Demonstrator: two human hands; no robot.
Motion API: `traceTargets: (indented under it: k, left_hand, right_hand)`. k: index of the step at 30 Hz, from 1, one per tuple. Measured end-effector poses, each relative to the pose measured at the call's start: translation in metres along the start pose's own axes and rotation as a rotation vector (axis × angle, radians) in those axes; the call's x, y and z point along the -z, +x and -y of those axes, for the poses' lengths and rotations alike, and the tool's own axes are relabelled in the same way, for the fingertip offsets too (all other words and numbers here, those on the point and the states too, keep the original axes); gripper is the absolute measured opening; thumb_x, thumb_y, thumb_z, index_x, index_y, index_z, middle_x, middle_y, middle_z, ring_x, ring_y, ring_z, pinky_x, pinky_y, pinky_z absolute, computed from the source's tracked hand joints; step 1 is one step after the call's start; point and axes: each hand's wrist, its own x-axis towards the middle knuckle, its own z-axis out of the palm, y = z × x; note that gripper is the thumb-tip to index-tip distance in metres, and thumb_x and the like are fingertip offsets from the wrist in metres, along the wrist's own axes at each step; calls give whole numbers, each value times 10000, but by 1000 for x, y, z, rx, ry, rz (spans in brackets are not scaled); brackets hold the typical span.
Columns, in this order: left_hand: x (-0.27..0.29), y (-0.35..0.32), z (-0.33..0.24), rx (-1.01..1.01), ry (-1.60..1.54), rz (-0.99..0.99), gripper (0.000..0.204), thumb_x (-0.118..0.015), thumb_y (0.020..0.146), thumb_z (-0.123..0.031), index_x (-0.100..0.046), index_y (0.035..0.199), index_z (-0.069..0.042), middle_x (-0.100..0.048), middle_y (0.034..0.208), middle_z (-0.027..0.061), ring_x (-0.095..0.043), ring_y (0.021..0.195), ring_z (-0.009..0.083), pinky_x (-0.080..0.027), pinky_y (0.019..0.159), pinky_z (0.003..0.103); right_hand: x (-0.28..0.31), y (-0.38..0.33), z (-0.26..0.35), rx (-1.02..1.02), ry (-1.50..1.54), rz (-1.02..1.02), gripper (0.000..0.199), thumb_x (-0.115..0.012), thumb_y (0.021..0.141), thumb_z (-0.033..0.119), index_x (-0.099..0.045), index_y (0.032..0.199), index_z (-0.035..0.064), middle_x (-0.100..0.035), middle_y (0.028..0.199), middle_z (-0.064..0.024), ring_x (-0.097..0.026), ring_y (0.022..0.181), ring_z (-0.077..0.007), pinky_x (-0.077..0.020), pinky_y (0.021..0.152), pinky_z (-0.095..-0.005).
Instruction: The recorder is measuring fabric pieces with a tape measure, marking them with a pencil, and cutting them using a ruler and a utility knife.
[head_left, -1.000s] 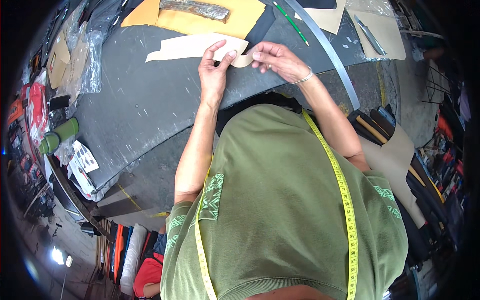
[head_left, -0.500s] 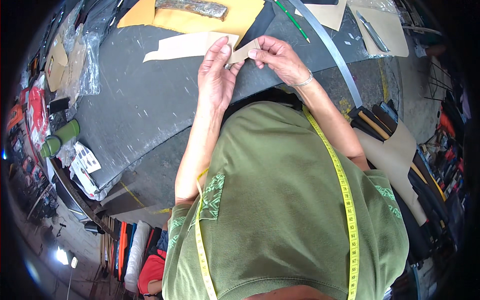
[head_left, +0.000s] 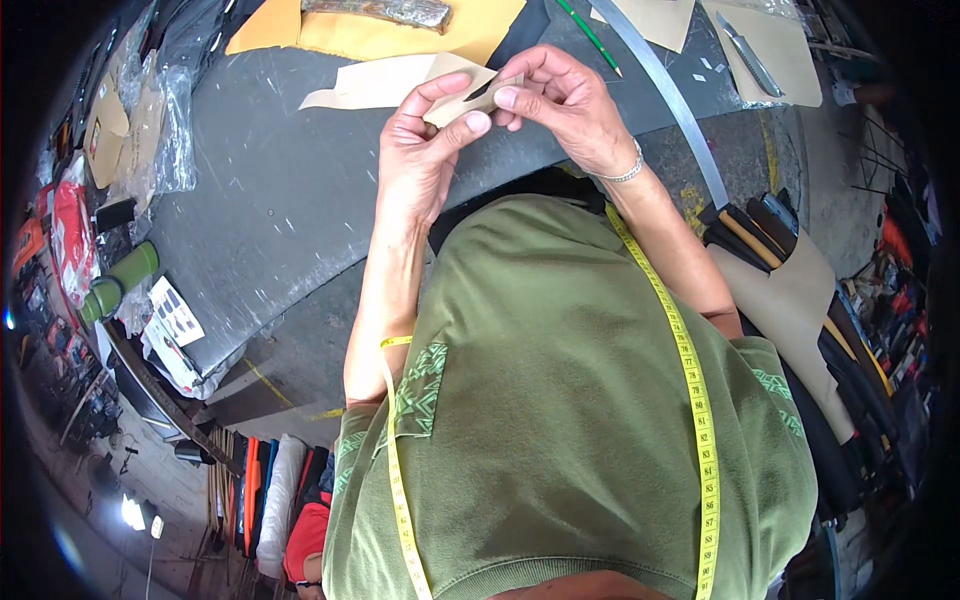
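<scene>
Both hands are raised over the near edge of the dark work table, holding a small cream card strip (head_left: 455, 106) that bends between them. My left hand (head_left: 420, 140) pinches its left end, thumb on the near side and index finger stretched along the far side. My right hand (head_left: 570, 112) grips the other end between thumb and curled fingers, which partly hide it. Just beyond the hands lies a larger cut cream card piece (head_left: 375, 82), flat on the table. Whether it touches the held strip I cannot tell.
On the table (head_left: 270, 190) are a yellow sheet (head_left: 480, 28) bearing a worn block (head_left: 385, 12), a green pencil (head_left: 590, 38), a long metal ruler (head_left: 672, 100) and a utility knife (head_left: 750, 62). A green bottle (head_left: 128, 270) is at left; rolled materials (head_left: 760, 240) stand at right.
The left hand's thumb and index finger have spread further apart along the strip. The strip has tilted and bent, and the right hand has shifted slightly further away from me.
</scene>
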Motion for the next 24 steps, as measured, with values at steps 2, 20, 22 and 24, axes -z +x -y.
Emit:
traceTargets:
  k: [2, 20, 22, 24]
  left_hand:
    - [1, -2, -2, -8, 61, -46, 372, -723, 850, 75, -626, 1204, 16, -703, 1116, 159, -686, 1034, 216, -557, 932, 325]
    - [-1, -11, -8, -16, 103, -70, 389, -715, 893, -27, -590, 1260, 4, -698, 1084, 159, -687, 977, 239, -563, 917, 373]
    - [-2, -11, -8, 2, 93, -29, 386, -713, 895, -25, -590, 1259, 6, -696, 1092, 160, -685, 986, 235, -563, 921, 377]
    - [-6, -10, -9, -8, 83, -17, 382, -710, 896, -23, -589, 1258, 7, -694, 1099, 162, -683, 994, 231, -563, 925, 381]
  right_hand:
    - [-3, -1, 3, 2, 2, 25, 189, -686, 951, 121, -624, 1103, 28, -674, 952, -34, -653, 816, -96, -523, 735, -236]
    - [-19, 0, 11, 130, -131, -85, 227, -706, 942, 137, -705, 1147, 39, -710, 885, -6, -635, 772, -46, -547, 714, -212]
    - [-19, 1, 10, 122, -211, -71, 204, -714, 935, 129, -716, 1119, 40, -712, 893, 3, -628, 777, -38, -524, 700, -199]
    - [-20, 2, 9, 162, -216, -97, 203, -718, 932, 129, -718, 1115, 42, -711, 892, 7, -622, 776, -36, -513, 694, -194]
